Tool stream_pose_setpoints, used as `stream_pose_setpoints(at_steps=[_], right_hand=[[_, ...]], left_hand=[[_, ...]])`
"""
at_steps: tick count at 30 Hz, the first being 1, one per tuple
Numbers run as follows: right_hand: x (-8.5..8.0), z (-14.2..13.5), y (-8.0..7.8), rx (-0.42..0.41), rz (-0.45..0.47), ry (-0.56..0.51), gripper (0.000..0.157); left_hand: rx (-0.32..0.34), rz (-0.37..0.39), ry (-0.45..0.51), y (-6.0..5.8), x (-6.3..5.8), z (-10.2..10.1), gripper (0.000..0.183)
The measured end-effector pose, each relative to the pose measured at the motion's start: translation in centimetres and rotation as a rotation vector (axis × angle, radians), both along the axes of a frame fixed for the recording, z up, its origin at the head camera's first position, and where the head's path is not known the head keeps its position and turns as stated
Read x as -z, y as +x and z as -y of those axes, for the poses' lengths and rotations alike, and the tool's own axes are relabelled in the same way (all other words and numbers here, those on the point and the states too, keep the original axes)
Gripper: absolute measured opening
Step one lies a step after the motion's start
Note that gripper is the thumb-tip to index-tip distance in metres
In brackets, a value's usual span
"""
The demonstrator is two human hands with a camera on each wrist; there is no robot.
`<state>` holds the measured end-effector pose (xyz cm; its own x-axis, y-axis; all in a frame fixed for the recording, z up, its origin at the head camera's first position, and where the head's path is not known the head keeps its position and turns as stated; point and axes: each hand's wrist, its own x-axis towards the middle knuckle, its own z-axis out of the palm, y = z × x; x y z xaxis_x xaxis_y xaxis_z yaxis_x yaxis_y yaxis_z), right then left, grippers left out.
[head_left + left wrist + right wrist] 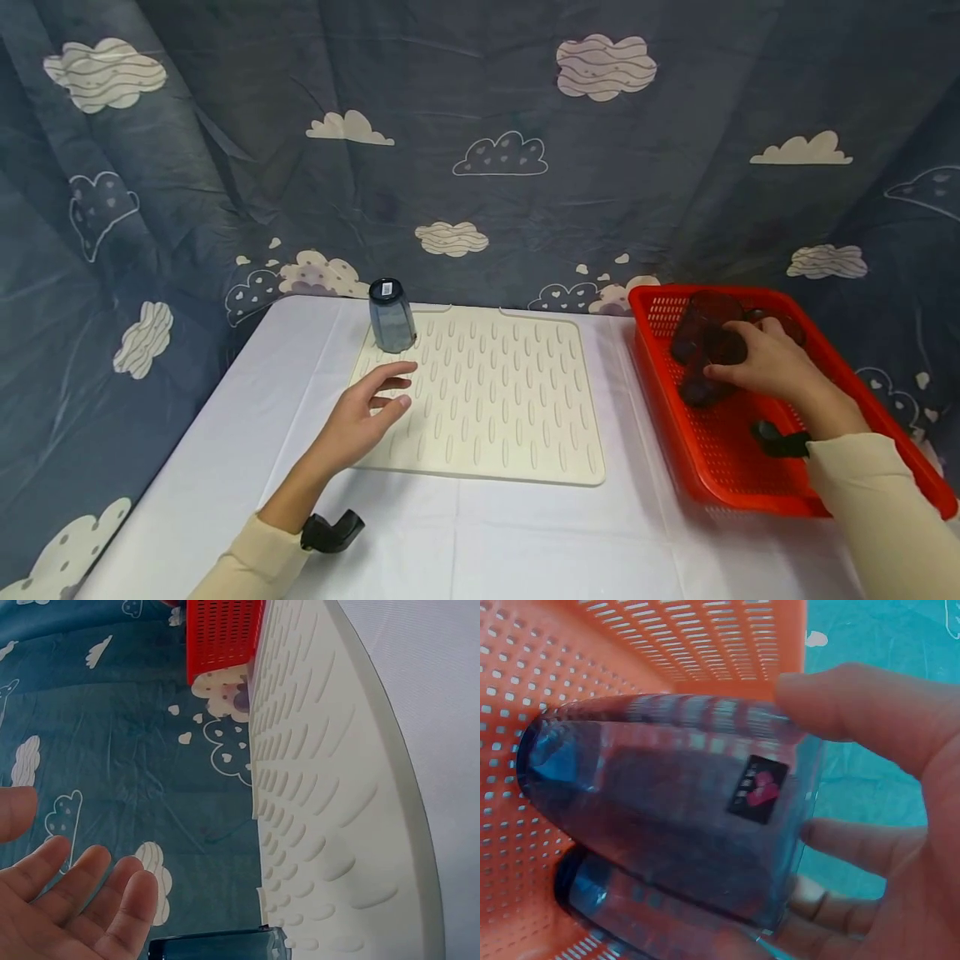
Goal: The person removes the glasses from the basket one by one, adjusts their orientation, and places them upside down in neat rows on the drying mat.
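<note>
Inside the red basket [675, 417], my right hand [776, 367] pinches a tinted drinking glass [667, 787] near its rim. The thumb lies on one side of that glass and the fingers on the other; a small dark label with a pink mark shows on its wall. A second tinted glass [645, 900] lies close beside it in the basket. My left hand [360, 421] hovers over the left part of the cream ribbed mat [487, 392], fingers loosely bent and holding nothing. Beyond its fingertips, an upside-down blue-grey glass [392, 321] stands on the mat's far left corner.
More dark glass [708, 310] shows at the back of the basket, partly behind my right hand. The mat lies on a white-covered table [525, 533], left of the basket. A dark cloth with cloud prints [480, 208] hangs right behind the table.
</note>
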<state>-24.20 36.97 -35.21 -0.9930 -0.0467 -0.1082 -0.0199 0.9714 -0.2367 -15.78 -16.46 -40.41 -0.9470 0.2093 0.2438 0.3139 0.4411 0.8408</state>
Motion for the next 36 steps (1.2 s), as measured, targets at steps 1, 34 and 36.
stream_pose_setpoints(at_steps=[1, 34, 36], right_hand=[[0.0, 0.0, 0.1, 0.007, 0.012, -0.007, 0.095], [0.3, -0.7, 0.8, -0.071, -0.08, -0.085, 0.087], [-0.2, -0.7, 0.9, -0.079, -0.126, -0.11, 0.086]], left_hand=[[0.001, 0.002, 0.0, 0.0, 0.0, 0.0, 0.041], [-0.023, 0.03, -0.009, 0.3, -0.1, 0.3, 0.04], [-0.025, 0.028, -0.013, 0.3, -0.1, 0.3, 0.04]])
